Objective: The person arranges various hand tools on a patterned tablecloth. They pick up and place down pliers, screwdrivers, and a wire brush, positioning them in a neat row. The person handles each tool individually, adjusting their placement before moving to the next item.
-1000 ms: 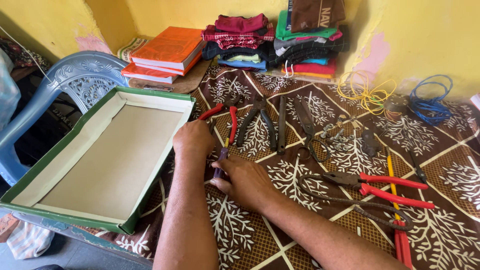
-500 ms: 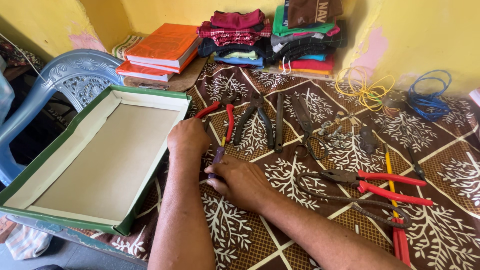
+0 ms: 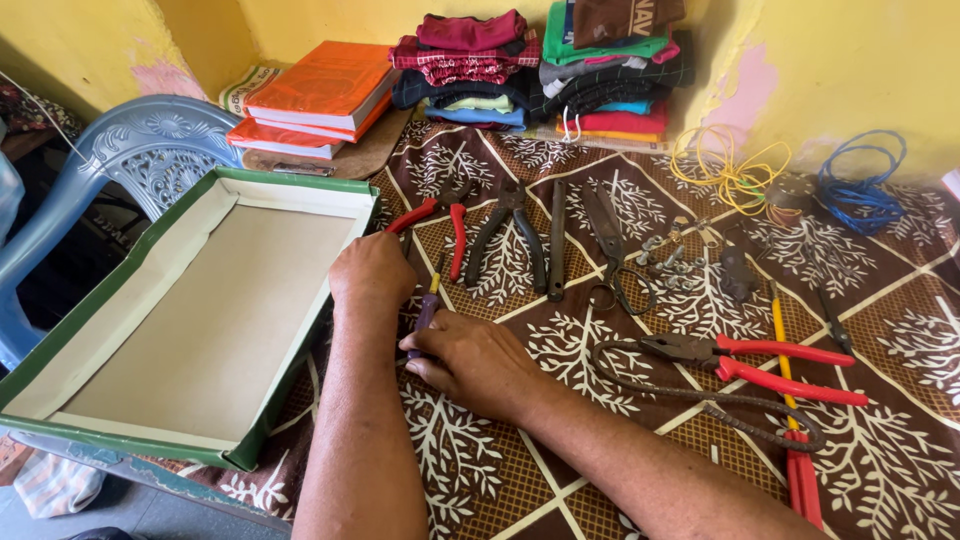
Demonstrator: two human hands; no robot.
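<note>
A screwdriver with a purple handle and a yellow collar [image 3: 428, 308] lies on the brown patterned cloth between my hands. My right hand [image 3: 478, 362] is closed over the near end of its handle. My left hand [image 3: 374, 274] rests knuckles-up just beyond, between the screwdriver and the side of a green-edged cardboard box [image 3: 300, 330]. Its fingers curl downward out of sight, so I cannot see whether they grip anything. Red-handled pliers [image 3: 440, 218] lie just past the left hand.
Dark pliers [image 3: 510, 232], a flat bar [image 3: 557, 240], shears [image 3: 610, 245], loose bolts [image 3: 668, 262], red pliers [image 3: 770, 362], a rusty chain [image 3: 720, 405] and a yellow-shafted tool [image 3: 782, 350] lie to the right. Orange books [image 3: 320, 95], folded clothes [image 3: 540, 65], yellow wire [image 3: 735, 170], blue wire [image 3: 860, 190] at the back. Blue chair [image 3: 120, 170] at the left.
My right hand and the screwdriver have slid slightly left and nearer. My left hand has shifted a little left with them. The other tools lie as before.
</note>
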